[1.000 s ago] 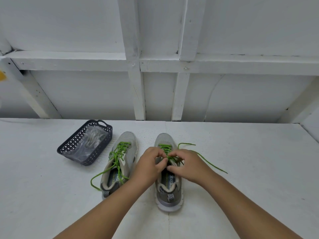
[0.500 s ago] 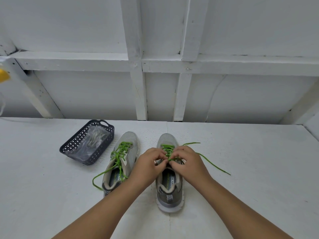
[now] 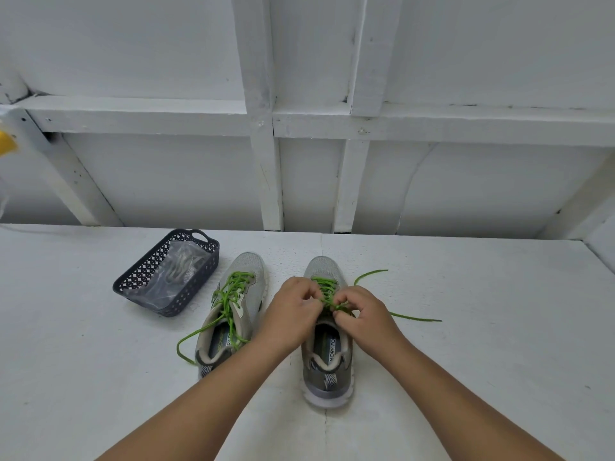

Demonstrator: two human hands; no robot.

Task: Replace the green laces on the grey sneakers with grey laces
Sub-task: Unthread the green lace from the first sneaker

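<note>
Both the left hand (image 3: 294, 309) and right hand (image 3: 361, 312) pinch the green lace (image 3: 327, 289) directly beneath them on the right sneaker (image 3: 327, 354).

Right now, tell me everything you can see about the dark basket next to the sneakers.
The basket is a dark blue-grey, plastic-looking tray, rectangular with rounded corners, its walls pierced in a lattice pattern and a cut-out handle at the far end. It sits upright and skewed on the white table, left of the left sneaker and apart from it. Inside lies a clear plastic bag holding what look like pale laces. Neither hand touches it.
</note>
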